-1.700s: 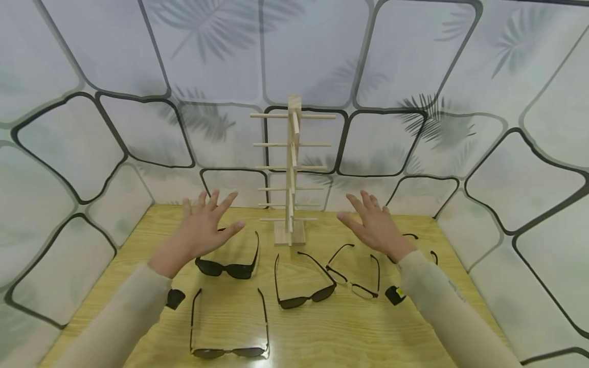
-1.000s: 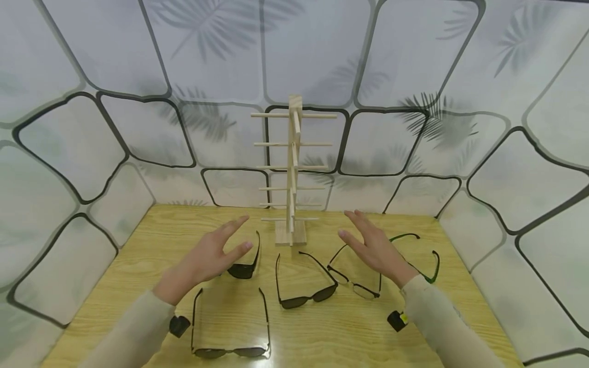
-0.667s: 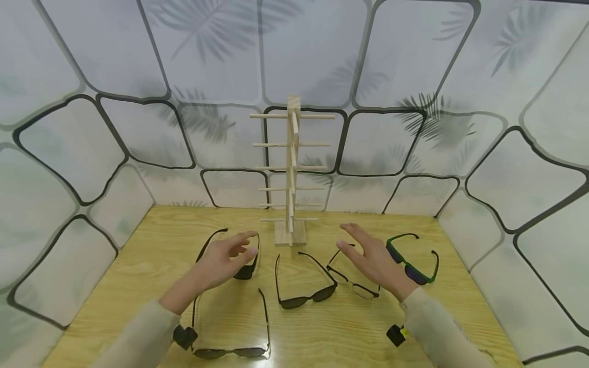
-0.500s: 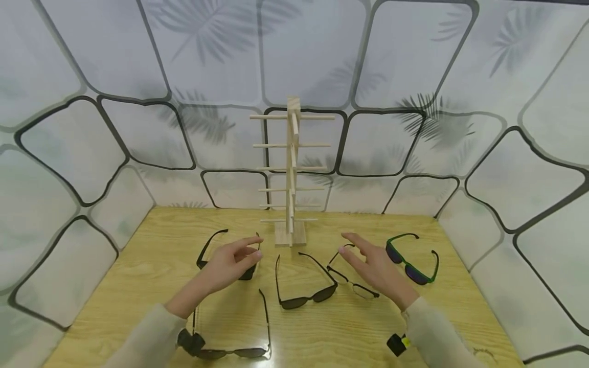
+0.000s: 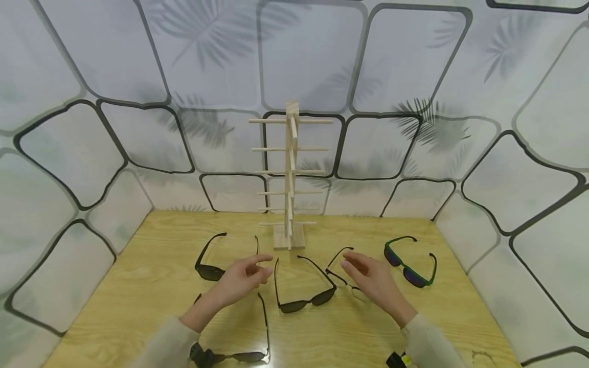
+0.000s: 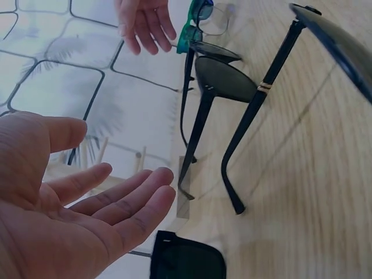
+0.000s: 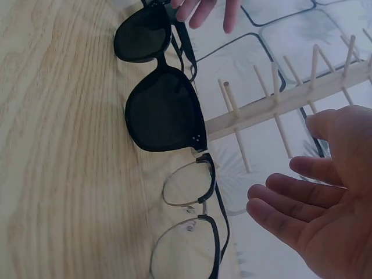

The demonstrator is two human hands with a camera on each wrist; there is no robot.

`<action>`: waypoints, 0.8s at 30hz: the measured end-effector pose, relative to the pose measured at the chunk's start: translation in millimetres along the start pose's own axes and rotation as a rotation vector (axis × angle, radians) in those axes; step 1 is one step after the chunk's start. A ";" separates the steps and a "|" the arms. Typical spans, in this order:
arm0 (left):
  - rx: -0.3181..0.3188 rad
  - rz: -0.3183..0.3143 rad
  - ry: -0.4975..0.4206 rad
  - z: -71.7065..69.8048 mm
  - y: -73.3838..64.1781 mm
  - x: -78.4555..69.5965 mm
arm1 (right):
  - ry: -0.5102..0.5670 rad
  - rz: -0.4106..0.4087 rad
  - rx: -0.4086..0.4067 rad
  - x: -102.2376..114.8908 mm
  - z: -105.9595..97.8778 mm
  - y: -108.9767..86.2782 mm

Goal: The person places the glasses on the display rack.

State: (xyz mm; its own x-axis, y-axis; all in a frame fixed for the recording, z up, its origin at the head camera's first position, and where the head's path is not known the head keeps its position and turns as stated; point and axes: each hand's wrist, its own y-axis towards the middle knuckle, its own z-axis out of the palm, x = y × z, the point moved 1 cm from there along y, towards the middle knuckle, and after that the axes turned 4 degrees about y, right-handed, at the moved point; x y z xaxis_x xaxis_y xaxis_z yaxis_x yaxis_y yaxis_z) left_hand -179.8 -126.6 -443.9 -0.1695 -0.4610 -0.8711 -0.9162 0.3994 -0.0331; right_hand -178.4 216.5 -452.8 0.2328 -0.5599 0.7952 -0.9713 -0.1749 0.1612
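1. While your left hand (image 5: pixel 241 281) hovers beside the black sunglasses (image 5: pixel 209 272), its fingers bend loosely and are released. Your right hand (image 5: pixel 376 282) is likewise released, fingers relaxed, over the clear-lens glasses (image 5: pixel 338 278).
2. Locate all five pairs of eyewear on the table (image 5: pixel 138 291), a yellowish, wood-grained surface.
3. Identify the black sunglasses at left rear: thick frame, dark lenses, one side hidden by your left hand in the head view.
4. Find the middle sunglasses (image 5: pixel 294 306) between your hands: broad rounded lenses, temples pointing toward the stand (image 5: pixel 291 158).
5. Note the clear-lens glasses' black upper rims and thin lower rims.
6. See the green-framed sunglasses (image 5: pixel 411 273) at far right, lenses purplish.
7. Observe the front sunglasses (image 5: pixel 248 357), slim, partly behind your left wrist; a gold-coloured band rings one temple.
8. Inspect the stand: pale wood, upright post, round horizontal pegs, block base.
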 end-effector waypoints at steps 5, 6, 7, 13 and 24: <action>-0.011 -0.008 -0.011 6.5 2.3 4.4 | 0.077 0.031 0.017 -3.2 7.9 -1.5; -0.011 -0.005 -0.010 7.7 2.6 4.5 | 0.098 0.043 0.031 -3.8 9.3 -1.7; -0.009 0.000 -0.007 9.0 2.9 4.7 | 0.121 0.052 0.043 -4.6 10.7 -1.9; 0.004 0.002 0.028 16.3 3.0 8.0 | 0.155 0.053 0.102 -7.9 17.7 -4.2; -0.025 0.013 0.035 26.5 3.7 13.2 | 0.095 0.068 0.105 -2.1 26.1 -7.6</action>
State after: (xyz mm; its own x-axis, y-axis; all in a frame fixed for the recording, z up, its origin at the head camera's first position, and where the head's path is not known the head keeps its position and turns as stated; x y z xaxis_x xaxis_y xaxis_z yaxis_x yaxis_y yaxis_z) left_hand -175.7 -110.2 -468.5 -0.1933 -0.4834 -0.8538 -0.9225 0.3859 -0.0096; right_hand -170.2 197.8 -471.0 0.1558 -0.4950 0.8548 -0.9732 -0.2252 0.0470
